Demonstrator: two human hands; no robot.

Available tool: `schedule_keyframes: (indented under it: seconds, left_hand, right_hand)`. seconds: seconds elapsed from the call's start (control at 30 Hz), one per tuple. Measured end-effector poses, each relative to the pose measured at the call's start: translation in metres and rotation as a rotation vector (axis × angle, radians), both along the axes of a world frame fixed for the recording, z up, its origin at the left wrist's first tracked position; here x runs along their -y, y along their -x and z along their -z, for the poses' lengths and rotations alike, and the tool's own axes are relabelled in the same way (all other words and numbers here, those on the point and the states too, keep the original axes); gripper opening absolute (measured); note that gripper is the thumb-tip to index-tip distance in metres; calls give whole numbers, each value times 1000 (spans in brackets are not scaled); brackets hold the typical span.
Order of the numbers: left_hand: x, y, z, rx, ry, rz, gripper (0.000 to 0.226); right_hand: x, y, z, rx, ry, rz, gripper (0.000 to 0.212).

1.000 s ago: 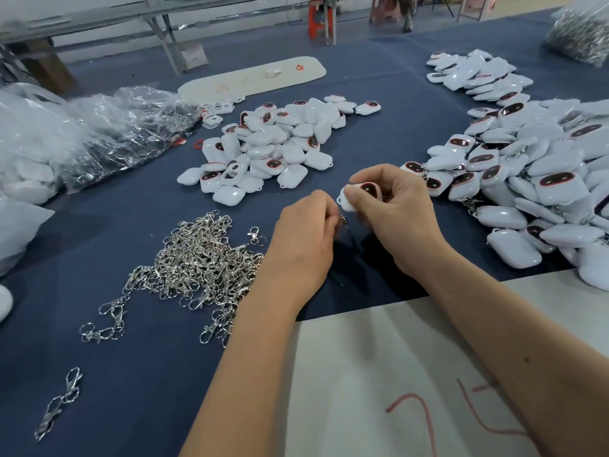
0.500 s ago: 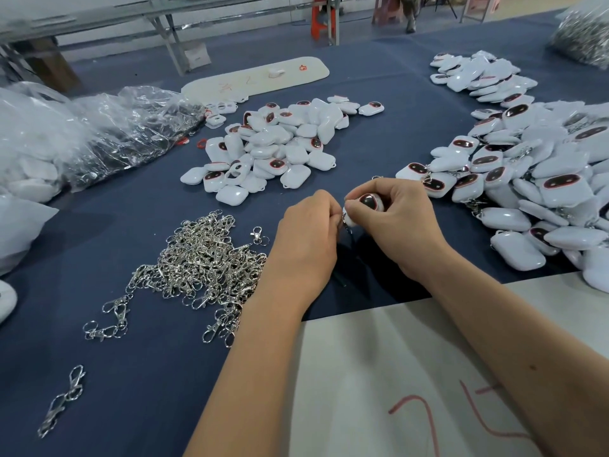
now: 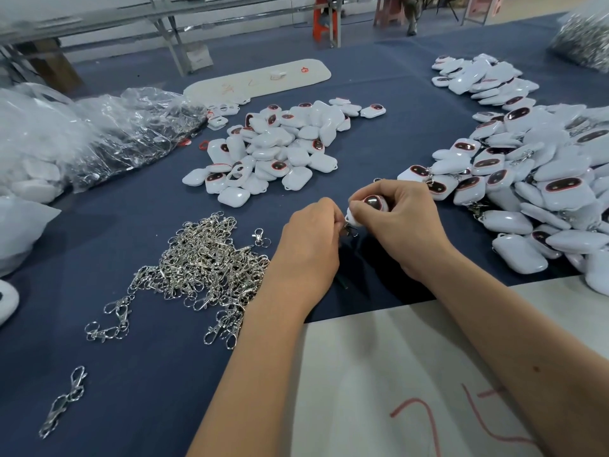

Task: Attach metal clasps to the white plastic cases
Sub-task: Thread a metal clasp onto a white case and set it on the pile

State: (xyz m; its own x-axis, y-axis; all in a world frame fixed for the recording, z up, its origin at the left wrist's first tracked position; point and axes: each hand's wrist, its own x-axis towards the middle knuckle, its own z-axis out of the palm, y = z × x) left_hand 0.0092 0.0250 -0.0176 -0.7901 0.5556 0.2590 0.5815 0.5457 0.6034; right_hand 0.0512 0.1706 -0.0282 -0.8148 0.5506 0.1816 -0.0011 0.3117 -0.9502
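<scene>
Gripping a white plastic case [image 3: 371, 206] in the curled fingers of the right hand [image 3: 400, 225], dark oval window turned up, above the blue cloth [image 3: 138, 374]. Pinching a metal clasp [image 3: 350, 229] with the left hand [image 3: 309, 245], fingers curled tight, right at the case's lower corner; clasp mostly hidden between the two hands, only a sliver of metal seen, whether hooked on or not impossible to tell. Just left of the left hand, a loose heap of silver clasps [image 3: 204, 262] spread on the cloth, with one stray clasp [image 3: 262, 237] lying close to the knuckles and another single one [image 3: 62, 402] much nearer the body, far left. Beyond both hands, a smaller pile of cases [image 3: 276, 150]. Right of the right hand, a big pile of cases [image 3: 527, 179], some with clasps showing. Under the forearms, a white board [image 3: 379, 374] with red marks. Far left, clear plastic bags [image 3: 99, 136].
</scene>
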Motion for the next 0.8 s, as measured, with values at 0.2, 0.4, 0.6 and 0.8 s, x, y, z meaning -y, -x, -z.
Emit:
schedule_keyframes:
  seconds: [0.2,0.4,0.6,0.8]
  left_hand:
    - [-5,-4,-3,12,88,-71,16]
    - [-7,-5,-4,8,123,-102,15]
    - [-5,0,3,-2,-82,-91,9]
    - [3,5,4,-73,-342,63,13]
  right_hand:
    - [0,-1,1,26,-50,-18,13]
    - [-1,0,3,42,-58,-30,12]
    - [-2,1,0,24,215,-67,12]
    - [-8,-1,-4,-49,472,-190,10]
